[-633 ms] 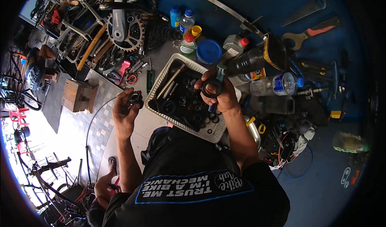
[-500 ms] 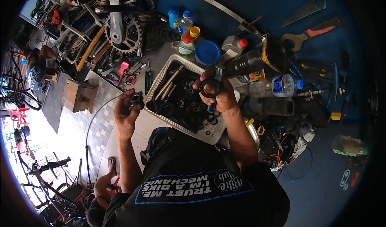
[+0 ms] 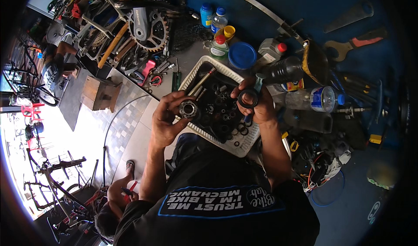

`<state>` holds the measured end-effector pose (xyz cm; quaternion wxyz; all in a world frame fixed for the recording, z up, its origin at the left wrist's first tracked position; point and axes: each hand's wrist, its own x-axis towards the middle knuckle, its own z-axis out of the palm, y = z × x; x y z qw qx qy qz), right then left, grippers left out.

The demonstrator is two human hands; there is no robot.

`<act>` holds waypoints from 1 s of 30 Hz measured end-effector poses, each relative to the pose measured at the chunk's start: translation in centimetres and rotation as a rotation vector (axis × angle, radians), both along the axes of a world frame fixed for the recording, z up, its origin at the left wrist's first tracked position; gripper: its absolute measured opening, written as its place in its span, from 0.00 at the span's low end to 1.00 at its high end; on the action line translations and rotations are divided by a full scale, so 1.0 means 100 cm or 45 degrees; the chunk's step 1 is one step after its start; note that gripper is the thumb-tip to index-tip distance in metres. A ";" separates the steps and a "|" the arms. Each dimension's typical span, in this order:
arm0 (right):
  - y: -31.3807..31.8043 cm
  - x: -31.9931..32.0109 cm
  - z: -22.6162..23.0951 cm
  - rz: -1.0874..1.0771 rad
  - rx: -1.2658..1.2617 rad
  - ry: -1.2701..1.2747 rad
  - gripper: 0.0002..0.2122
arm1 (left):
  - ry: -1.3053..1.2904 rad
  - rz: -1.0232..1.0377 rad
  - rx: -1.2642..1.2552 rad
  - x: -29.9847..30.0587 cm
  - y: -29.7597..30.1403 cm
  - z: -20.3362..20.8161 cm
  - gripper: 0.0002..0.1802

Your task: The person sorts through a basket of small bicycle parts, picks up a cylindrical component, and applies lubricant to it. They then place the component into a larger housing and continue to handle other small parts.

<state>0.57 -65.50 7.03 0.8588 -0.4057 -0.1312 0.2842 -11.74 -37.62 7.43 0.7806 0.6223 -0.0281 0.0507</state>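
Observation:
My left hand (image 3: 164, 122) pinches a round dark metal part with a toothed edge and a hole through it, like a bearing cup (image 3: 188, 109), over the left side of a white plastic basket (image 3: 251, 146). Held by the fingers of my right hand (image 3: 264, 105) is a black ring (image 3: 247, 98), above the basket's right side. A tool with a pale metal end (image 3: 260, 77) also lies in this hand; its blue handle shows below the fingers. Small rings, washers and a brass-coloured rod (image 3: 203, 80) lie in the black tray inside the basket.
Bottles and a blue-lidded tub (image 3: 242, 55) stand beyond the basket. Cranks and a chainring (image 3: 153, 31) pile up at the far left. A wooden stool (image 3: 96, 93) stands left. One person (image 3: 53, 67) is at the left, another (image 3: 116, 196) at lower left. Cables (image 3: 320, 167) lie right.
My left hand has brought the bearing cup rightward to the basket, closer to my right hand, and turned its hole into view. The whole view has shifted a little.

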 end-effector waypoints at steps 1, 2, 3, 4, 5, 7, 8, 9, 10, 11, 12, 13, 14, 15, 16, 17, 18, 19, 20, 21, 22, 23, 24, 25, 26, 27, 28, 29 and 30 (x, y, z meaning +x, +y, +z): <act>0.001 -0.001 0.001 0.007 -0.011 0.004 0.14 | -0.022 -0.027 -0.018 0.001 -0.002 0.004 0.38; 0.002 -0.001 0.002 0.010 -0.013 0.008 0.15 | -0.014 -0.023 -0.006 0.001 -0.003 0.004 0.38; 0.001 -0.001 0.004 0.011 -0.010 -0.002 0.15 | -0.009 -0.019 0.002 0.001 -0.004 0.003 0.39; 0.001 -0.001 0.005 0.012 -0.007 -0.011 0.15 | -0.008 -0.021 -0.013 0.001 -0.006 0.003 0.37; 0.000 -0.001 0.006 0.011 -0.004 -0.020 0.16 | -0.008 -0.025 -0.029 0.001 -0.007 0.003 0.36; -0.002 -0.002 0.009 0.012 -0.027 0.015 0.17 | -0.031 -0.034 -0.131 0.002 -0.008 0.001 0.34; -0.004 -0.002 0.010 0.012 -0.038 0.033 0.18 | -0.053 -0.043 -0.216 0.004 -0.008 -0.002 0.34; -0.005 -0.002 0.009 -0.002 -0.050 0.013 0.17 | -0.074 -0.053 -0.301 0.005 -0.008 -0.002 0.33; -0.006 -0.002 0.006 -0.017 -0.063 -0.007 0.16 | 0.009 -0.089 -0.632 0.005 -0.012 0.001 0.32; -0.007 -0.002 0.005 -0.032 -0.075 -0.027 0.16 | 0.095 -0.101 -0.806 0.005 -0.011 0.001 0.32; -0.007 -0.002 0.004 -0.031 -0.078 -0.023 0.16 | 0.184 -0.110 -0.976 0.006 -0.010 0.000 0.32; -0.007 -0.003 0.004 -0.031 -0.081 -0.018 0.16 | 0.274 -0.120 -1.146 0.006 -0.009 -0.003 0.33; -0.006 -0.004 0.004 -0.031 -0.084 -0.014 0.16 | 0.361 -0.078 -1.258 0.004 -0.009 -0.014 0.33; -0.005 -0.004 0.004 -0.028 -0.078 -0.021 0.16 | 0.393 -0.082 -1.330 0.004 -0.010 -0.018 0.33; -0.004 -0.005 0.005 -0.025 -0.073 -0.028 0.16 | 0.424 -0.086 -1.402 0.003 -0.009 -0.021 0.32; -0.003 -0.006 0.006 -0.021 -0.068 -0.035 0.16 | 0.455 -0.089 -1.475 0.002 -0.009 -0.024 0.32; -0.003 -0.007 0.007 -0.024 -0.073 -0.033 0.16 | 0.470 -0.030 -1.447 0.003 -0.014 -0.016 0.32; -0.003 -0.008 0.009 -0.025 -0.077 -0.031 0.16 | 0.438 -0.046 -1.351 0.003 -0.014 -0.014 0.31; -0.003 -0.008 0.009 -0.025 -0.081 -0.030 0.16 | 0.405 -0.062 -1.255 0.003 -0.013 -0.013 0.30; -0.004 -0.008 0.009 -0.048 -0.138 -0.056 0.15 | 0.371 -0.080 -1.159 0.003 -0.012 -0.012 0.29; -0.004 -0.007 0.009 -0.069 -0.195 -0.081 0.15 | 0.285 0.088 -0.641 0.003 -0.012 -0.010 0.28; -0.004 -0.006 0.009 -0.090 -0.252 -0.107 0.15 | 0.190 0.247 -0.123 0.003 -0.011 -0.009 0.27; -0.003 -0.005 0.016 -0.108 -0.464 -0.121 0.12 | 0.135 0.379 0.473 0.004 -0.006 -0.008 0.28; -0.001 -0.002 0.009 -0.190 -0.614 -0.363 0.11 | -0.051 0.461 0.939 0.006 -0.002 -0.003 0.27; 0.002 0.002 -0.004 -0.271 -0.763 -0.606 0.10 | -0.023 0.440 0.937 0.006 0.002 -0.005 0.27; 0.007 0.005 -0.012 -0.352 -0.909 -0.851 0.09 | 0.004 0.420 0.937 0.006 0.006 -0.006 0.27; 0.014 0.007 -0.004 -0.285 -1.105 -0.862 0.09 | 0.017 0.412 0.945 0.006 0.008 -0.005 0.27; 0.023 0.012 -0.005 -0.319 -1.221 -1.123 0.11 | 0.030 0.403 0.953 0.005 0.010 -0.004 0.27; 0.031 0.015 -0.014 -0.250 -1.329 -1.151 0.12 | 0.040 0.395 0.963 0.005 0.012 -0.003 0.28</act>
